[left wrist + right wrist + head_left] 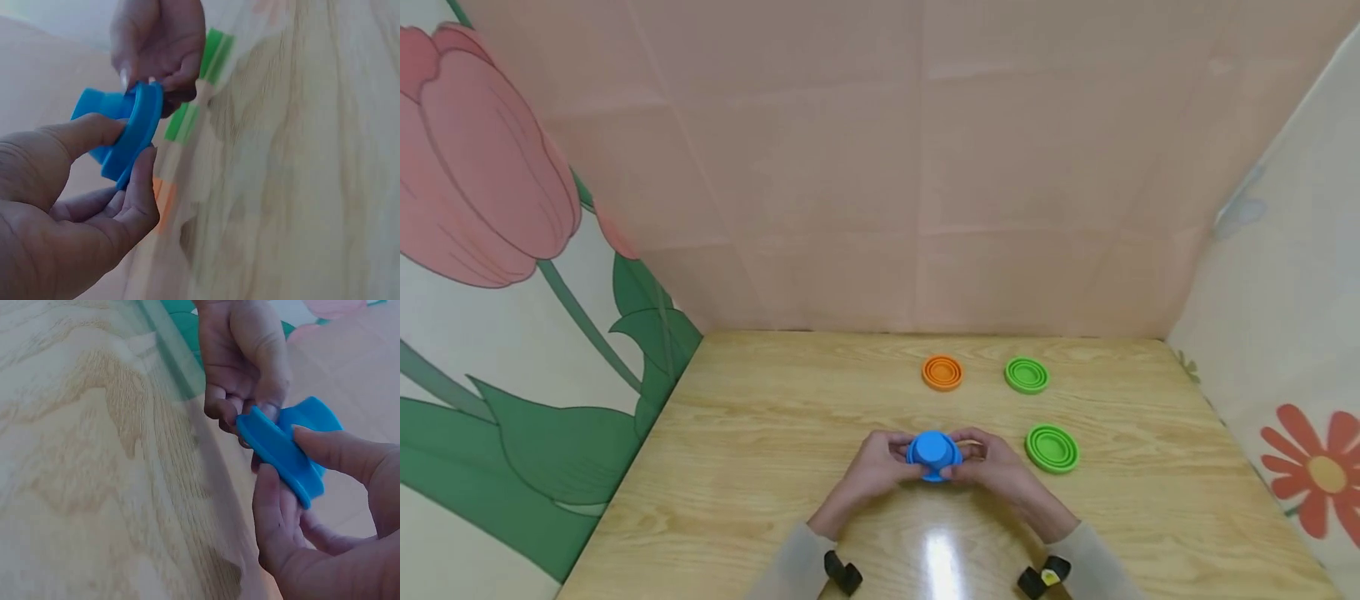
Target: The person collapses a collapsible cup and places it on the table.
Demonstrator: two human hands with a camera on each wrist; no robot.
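Both hands hold a blue collapsible silicone cup (933, 450) just above the table, partly pushed out, with its round base raised and its wider rings below. My left hand (883, 465) pinches its left side; in the left wrist view the thumb lies on the outer wall and curled fingers are under the rim. My right hand (992, 463) grips the opposite side the same way, thumb on the wall and fingers below, as the right wrist view shows. The fingers hide parts of the rim.
An orange collapsed cup (942, 372) lies flat beyond the hands. One green collapsed cup (1027, 376) is to its right, and another green cup (1052, 448) lies beside the right hand. The wooden table (760, 417) ends at a pinkish backdrop (850, 208).
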